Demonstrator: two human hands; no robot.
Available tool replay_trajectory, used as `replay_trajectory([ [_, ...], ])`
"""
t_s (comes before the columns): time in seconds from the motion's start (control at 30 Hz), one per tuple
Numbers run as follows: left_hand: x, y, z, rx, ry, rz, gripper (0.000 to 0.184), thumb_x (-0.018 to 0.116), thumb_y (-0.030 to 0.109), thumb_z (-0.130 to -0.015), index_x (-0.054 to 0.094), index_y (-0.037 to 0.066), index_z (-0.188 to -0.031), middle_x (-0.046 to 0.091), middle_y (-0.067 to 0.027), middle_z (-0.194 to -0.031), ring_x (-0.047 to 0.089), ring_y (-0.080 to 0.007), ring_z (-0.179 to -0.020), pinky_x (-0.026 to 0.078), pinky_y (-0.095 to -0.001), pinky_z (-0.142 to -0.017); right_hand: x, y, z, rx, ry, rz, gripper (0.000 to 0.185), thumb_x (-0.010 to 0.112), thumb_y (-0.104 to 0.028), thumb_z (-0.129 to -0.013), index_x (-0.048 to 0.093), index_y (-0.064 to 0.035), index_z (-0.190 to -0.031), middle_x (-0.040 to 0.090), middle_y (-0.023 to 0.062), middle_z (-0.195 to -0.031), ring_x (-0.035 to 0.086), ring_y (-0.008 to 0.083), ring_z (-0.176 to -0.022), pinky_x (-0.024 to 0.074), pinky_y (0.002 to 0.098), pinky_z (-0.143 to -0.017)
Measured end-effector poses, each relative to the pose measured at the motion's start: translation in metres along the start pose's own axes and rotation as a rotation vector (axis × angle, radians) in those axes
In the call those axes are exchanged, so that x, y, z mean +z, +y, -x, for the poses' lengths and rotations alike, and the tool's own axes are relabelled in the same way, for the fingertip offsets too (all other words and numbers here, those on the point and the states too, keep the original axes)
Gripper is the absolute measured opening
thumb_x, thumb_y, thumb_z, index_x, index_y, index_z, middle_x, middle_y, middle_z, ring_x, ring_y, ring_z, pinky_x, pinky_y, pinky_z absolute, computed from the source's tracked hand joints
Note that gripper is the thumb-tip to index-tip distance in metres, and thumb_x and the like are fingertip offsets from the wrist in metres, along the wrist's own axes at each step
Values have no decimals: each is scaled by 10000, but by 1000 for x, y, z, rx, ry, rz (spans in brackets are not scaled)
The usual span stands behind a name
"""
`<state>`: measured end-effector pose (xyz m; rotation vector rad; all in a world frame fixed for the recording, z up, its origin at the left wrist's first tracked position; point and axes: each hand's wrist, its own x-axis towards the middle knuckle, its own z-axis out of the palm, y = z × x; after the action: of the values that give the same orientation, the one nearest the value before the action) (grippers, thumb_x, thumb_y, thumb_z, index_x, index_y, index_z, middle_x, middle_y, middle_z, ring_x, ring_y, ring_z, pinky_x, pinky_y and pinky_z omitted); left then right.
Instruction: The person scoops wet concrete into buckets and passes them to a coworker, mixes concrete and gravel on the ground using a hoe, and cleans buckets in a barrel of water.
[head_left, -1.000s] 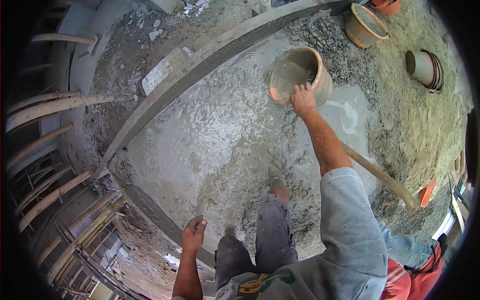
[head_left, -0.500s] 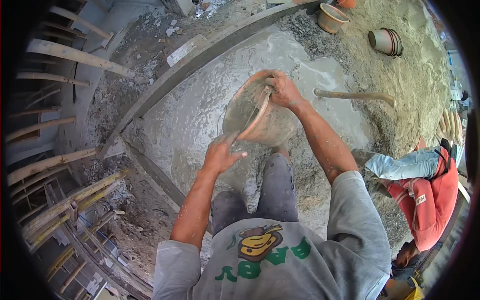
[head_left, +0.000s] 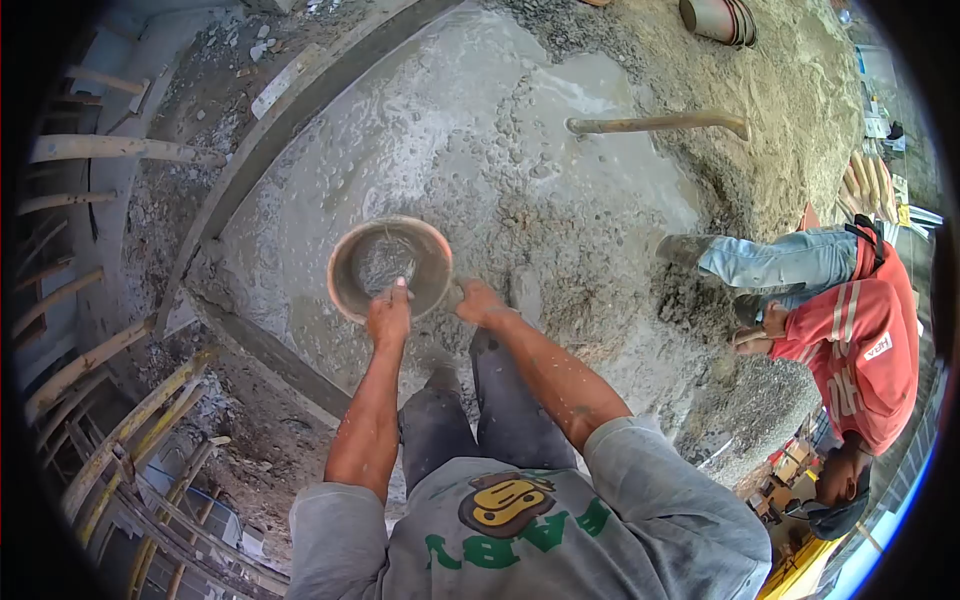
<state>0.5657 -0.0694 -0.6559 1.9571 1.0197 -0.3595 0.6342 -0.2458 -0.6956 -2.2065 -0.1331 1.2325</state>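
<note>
A mud-smeared bucket (head_left: 436, 245) with an orange-brown rim is held low over wet grey cement mix (head_left: 420, 130), its mouth facing up towards me. Some wet grey matter shows inside, but how much is unclear. My left hand (head_left: 388, 315) grips the near rim, thumb over the edge on the inner side. Against the bucket's right outer wall is my right hand (head_left: 483, 303), fingers bent and their tips partly hidden. A wooden tool handle (head_left: 660, 123) sticks out of the mix, its working end buried.
At right, a co-worker in a red top (head_left: 865, 350) bends over at the mix's edge. Stacked buckets (head_left: 712, 20) lie on the sand pile (head_left: 800, 110). A low concrete curb (head_left: 235, 180) bounds the mix at left, with wooden poles (head_left: 130, 148) beyond.
The bucket has moved left and towards me, turning from tilted to mouth-up. My right hand has gone from the rim to the lower outer side. My view has shifted to the right.
</note>
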Motion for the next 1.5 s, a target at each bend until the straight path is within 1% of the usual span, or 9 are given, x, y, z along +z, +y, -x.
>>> replay_trajectory([
  [0.33, 18, 111, 33, -215, 35, 453, 354, 566, 359, -893, 674, 26, -841, 397, 59, -561, 330, -57, -492, 268, -240, -473, -19, 63, -20, 115, -259, -408, 980, 693, -488, -703, 246, 65, -1378, 437, 268, -1312, 455, 357, -1203, 419, 431, -945],
  [0.6, 90, 193, 66, -220, -83, 511, 369, 586, 367, -871, 650, 17, -772, 387, 61, -499, 319, -46, -453, 278, -227, -459, -138, 143, -64, 475, -291, -717, 649, 722, -356, -733, 469, -30, -1235, 611, 155, -1002, 628, 176, -691, 488, 215, -451],
  [0.77, 129, 205, 25, -148, -84, 536, 365, 594, 359, -861, 635, 16, -746, 374, 57, -492, 301, -50, -445, 240, -235, -449, -190, 178, -117, 298, -166, -497, 359, 646, -262, -752, 610, 47, -931, 633, 121, -812, 609, 219, -578, 493, 306, -465],
  [0.9, 163, 229, -28, -66, -92, 778, 394, 545, 391, -902, 648, 25, -798, 515, 21, -626, 385, -45, -526, 326, -225, -504, -293, 148, -150, 231, 116, -384, 337, 573, -136, -730, 587, 70, -995, 620, 175, -802, 623, 255, -692, 498, 370, -544],
  [1.03, 238, 208, -127, -48, -81, 965, 451, 467, 451, -928, 531, 56, -720, 339, 34, -536, 361, -98, -507, 391, -274, -552, -340, 123, -191, 116, 602, 198, 444, 532, -104, -731, 511, 80, -1135, 590, 326, -997, 613, 433, -885, 481, 472, -769],
  [1.17, 383, 155, -191, -279, -341, 1250, 472, 441, 503, -924, 458, 113, -657, 406, -7, -602, 468, -180, -622, 428, -385, -751, -296, 125, -245, 149, 812, 507, 745, 536, -87, -747, 173, 3, -1391, 400, 412, -1206, 516, 505, -1022, 461, 494, -843],
  [1.3, 417, 98, -189, -232, -504, 1366, 426, 524, 466, -890, 495, 97, -678, 435, -15, -612, 483, -175, -629, 418, -348, -723, -248, 182, -256, -125, 1001, 626, 858, 525, -54, -740, 30, -46, -1440, 316, 435, -1243, 450, 515, -1093, 445, 492, -871],
  [1.47, 371, -11, -133, -152, -463, 1268, 369, 581, 375, -858, 559, 53, -679, 484, -25, -585, 490, -155, -620, 402, -311, -663, -168, 250, -205, -224, 808, 430, 887, 496, 62, -691, 11, 13, -1432, 430, 340, -1239, 447, 488, -1091, 405, 434, -911],
  [1.5, 354, -49, -122, -164, -432, 1163, 366, 575, 353, -864, 558, 42, -671, 504, -31, -589, 493, -154, -614, 401, -305, -655, -139, 237, -197, -96, 746, 379, 775, 509, 40, -682, 191, 41, -1389, 485, 341, -1155, 481, 492, -1029, 419, 451, -878],
])
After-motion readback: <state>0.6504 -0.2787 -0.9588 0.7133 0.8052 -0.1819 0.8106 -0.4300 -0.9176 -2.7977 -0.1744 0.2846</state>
